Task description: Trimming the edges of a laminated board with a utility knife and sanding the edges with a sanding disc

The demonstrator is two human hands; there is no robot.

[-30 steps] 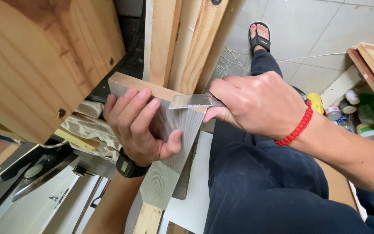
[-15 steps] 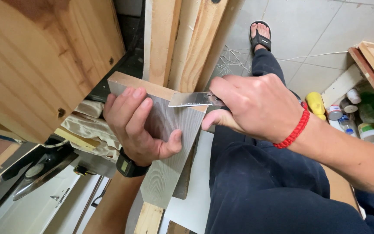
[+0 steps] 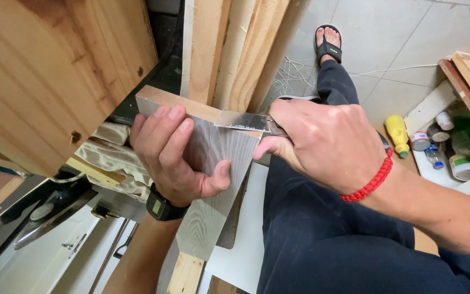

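My left hand [image 3: 178, 155] grips a wooden board [image 3: 213, 218] with a grey wood-grain face, fingers spread over the face and thumb hooked round its right edge. A black wristwatch sits on that wrist. My right hand [image 3: 325, 141], with a red braided bracelet at the wrist, is closed on the handle of a flat metal blade [image 3: 243, 121]. The blade lies along the board's upper edge, where the pale bare wood rim [image 3: 175, 102] meets the grey face.
A large pine panel [image 3: 44, 71] fills the upper left. Upright wooden planks [image 3: 229, 49] stand behind the board. My dark trouser leg [image 3: 327, 239] and sandalled foot [image 3: 328, 43] stretch over a tiled floor. Bottles and cans [image 3: 436, 147] crowd the right; black tools [image 3: 44, 209] lie lower left.
The blade and my right hand have shifted slightly along the board's upper edge. My left hand keeps the same hold on the board.
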